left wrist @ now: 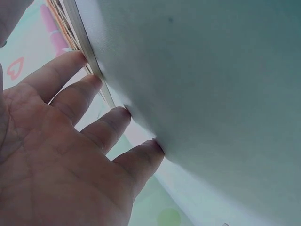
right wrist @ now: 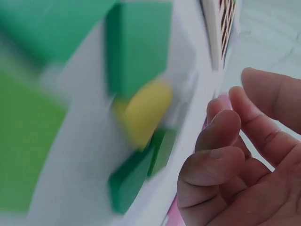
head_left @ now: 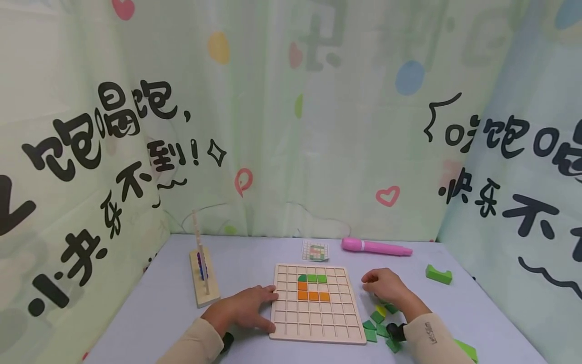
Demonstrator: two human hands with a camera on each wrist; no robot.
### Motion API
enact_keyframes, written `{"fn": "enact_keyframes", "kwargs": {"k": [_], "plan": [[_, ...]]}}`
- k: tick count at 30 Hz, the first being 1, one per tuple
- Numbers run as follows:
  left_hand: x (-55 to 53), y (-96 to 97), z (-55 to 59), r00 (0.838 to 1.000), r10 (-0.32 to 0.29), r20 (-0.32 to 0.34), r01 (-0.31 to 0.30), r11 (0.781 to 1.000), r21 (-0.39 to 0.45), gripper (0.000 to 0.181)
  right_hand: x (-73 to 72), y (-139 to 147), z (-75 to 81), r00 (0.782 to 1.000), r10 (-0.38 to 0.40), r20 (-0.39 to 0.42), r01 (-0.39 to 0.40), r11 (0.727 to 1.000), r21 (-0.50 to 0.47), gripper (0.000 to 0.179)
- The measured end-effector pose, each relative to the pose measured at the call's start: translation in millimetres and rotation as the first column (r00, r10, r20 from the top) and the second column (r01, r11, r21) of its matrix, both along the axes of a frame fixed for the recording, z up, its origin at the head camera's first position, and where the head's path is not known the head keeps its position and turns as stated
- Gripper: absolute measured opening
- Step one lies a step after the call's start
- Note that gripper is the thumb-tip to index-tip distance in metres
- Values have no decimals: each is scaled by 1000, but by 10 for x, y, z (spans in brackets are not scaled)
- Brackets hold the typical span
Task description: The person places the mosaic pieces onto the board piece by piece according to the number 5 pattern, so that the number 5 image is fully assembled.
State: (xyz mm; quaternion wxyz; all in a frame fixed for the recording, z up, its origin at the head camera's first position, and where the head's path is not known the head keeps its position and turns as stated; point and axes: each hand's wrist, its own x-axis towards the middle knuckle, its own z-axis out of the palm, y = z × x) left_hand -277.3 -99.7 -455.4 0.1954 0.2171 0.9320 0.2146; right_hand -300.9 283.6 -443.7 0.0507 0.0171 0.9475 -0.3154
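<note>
Head view shows the board (head_left: 313, 318) on the tabletop (head_left: 254, 250), about midway between its left and right edges. The left hand (head_left: 245, 307) touches the board's side, fingers spread; too hard a push, I'd judge, could jog the orange tiles (head_left: 313, 296) in its grid. The right hand (head_left: 385, 284) has loosely curled fingers, nothing visible in them; its sleeve (head_left: 438, 349), near the loose green tiles (head_left: 377, 317), might sweep some toward the tabletop's right edge.
</note>
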Motion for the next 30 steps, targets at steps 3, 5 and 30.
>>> {"fn": "enact_keyframes", "kwargs": {"k": [3,5,30], "plan": [[-2,0,8,1000,-2,-4,2,1000,-4,78,17,136,-3,1000,-9,17,8,999,31,20],[-4,-3,5,1000,-4,-8,4,1000,-6,78,28,207,-11,1000,-5,25,3,998,65,21],[-19,0,-42,1000,2,-10,-2,1000,-5,79,94,358,-61,998,18,55,-30,971,235,12]]}}
